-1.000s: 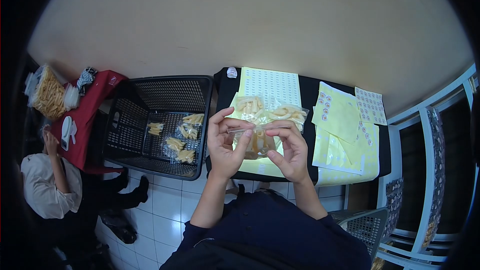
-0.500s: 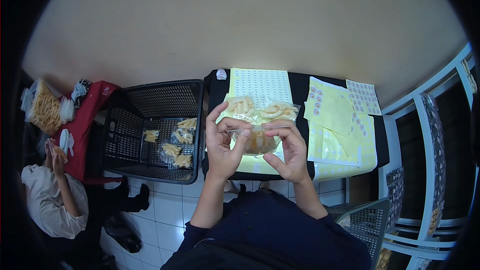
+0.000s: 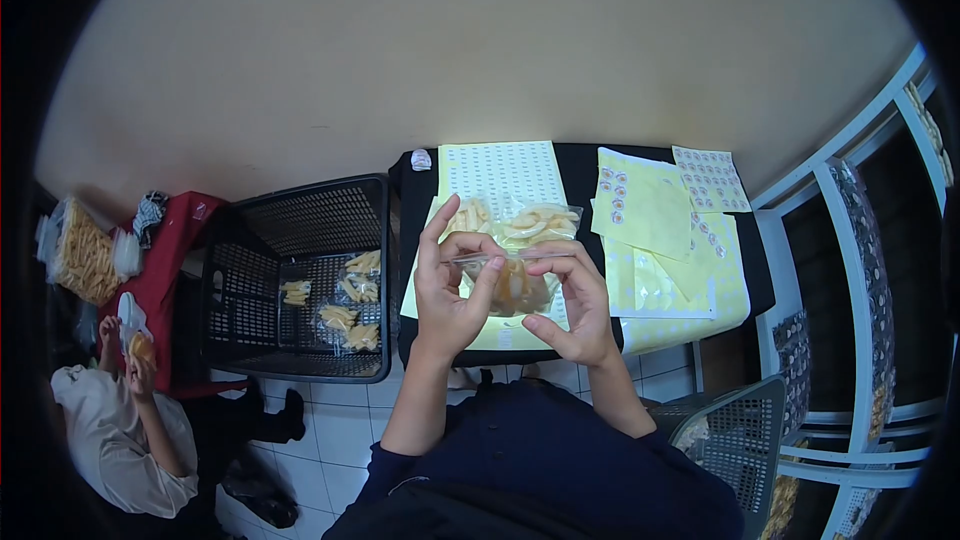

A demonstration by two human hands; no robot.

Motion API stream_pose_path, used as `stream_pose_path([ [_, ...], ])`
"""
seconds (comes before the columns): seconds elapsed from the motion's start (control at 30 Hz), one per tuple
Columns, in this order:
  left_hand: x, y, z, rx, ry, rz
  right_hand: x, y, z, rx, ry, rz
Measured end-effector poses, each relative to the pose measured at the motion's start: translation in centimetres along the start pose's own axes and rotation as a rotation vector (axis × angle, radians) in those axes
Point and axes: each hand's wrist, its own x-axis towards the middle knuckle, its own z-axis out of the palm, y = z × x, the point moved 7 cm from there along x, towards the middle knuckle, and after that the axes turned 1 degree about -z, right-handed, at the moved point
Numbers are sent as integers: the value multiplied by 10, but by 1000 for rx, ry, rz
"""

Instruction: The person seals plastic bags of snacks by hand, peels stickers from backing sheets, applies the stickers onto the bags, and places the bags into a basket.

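Note:
Both hands hold a small clear plastic bag of snack sticks (image 3: 518,292) by its top edge, and the bag hangs below my fingers. My left hand (image 3: 452,285) pinches the left end of that edge between thumb and fingers, its index finger raised. At the other end, my right hand (image 3: 572,305) grips the edge with its fingers, the thumb held lower and apart. Just beyond lie two filled bags, a right one (image 3: 540,223) and a left one (image 3: 468,212) partly behind my left hand. They rest on a printed label sheet (image 3: 505,165).
Yellow sticker sheets (image 3: 650,205) lie at the table's right. A black crate (image 3: 300,360) with several filled bags stands to the left. Further left, a co-worker's hand (image 3: 140,365) holds snacks near a large snack bag (image 3: 85,250). A white shelf frame (image 3: 850,230) rises at right.
My hands keep pinching the bag's top edge, almost unmoved. The view has shifted slightly, moving the table leftward in it. The co-worker's hands have moved apart, one now holding snacks up.

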Motion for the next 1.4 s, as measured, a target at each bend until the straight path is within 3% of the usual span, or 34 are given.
stream_pose_path([
  [0.4, 6, -3, -3, -53, 19, -12, 4, 4, -1, -20, -9, -9],
  [0.67, 10, -3, -16, 157, 17, 51, 8, 9, -2, 44, -51, 17],
  [0.77, 10, -6, -20, 137, 66, -13, 3, 14, -11, 39, 5, -56],
  [0.83, 10, -9, -22, 165, 50, -22, -3, 22, -33, 162, 230, -4],
  [0.87, 9, -11, -22, 192, 28, -32, -3, 21, -37, 163, 229, -2],
  [0.97, 9, -12, -18, 174, -14, -71, 5, 3, -28, -292, 27, -61],
  [1.07, 9, -13, -14, 65, -24, -91, 7, 16, -15, -95, -133, 18],
  [1.2, 11, -6, -12, 66, -56, -27, 5, 19, -12, -48, -96, 21],
  [1.27, 15, 12, -2, 423, -178, 136, 6, 14, -11, -70, -110, 7],
  [1.4, 17, 17, 2, 452, -213, 146, 7, 10, -11, -121, -124, -16],
])
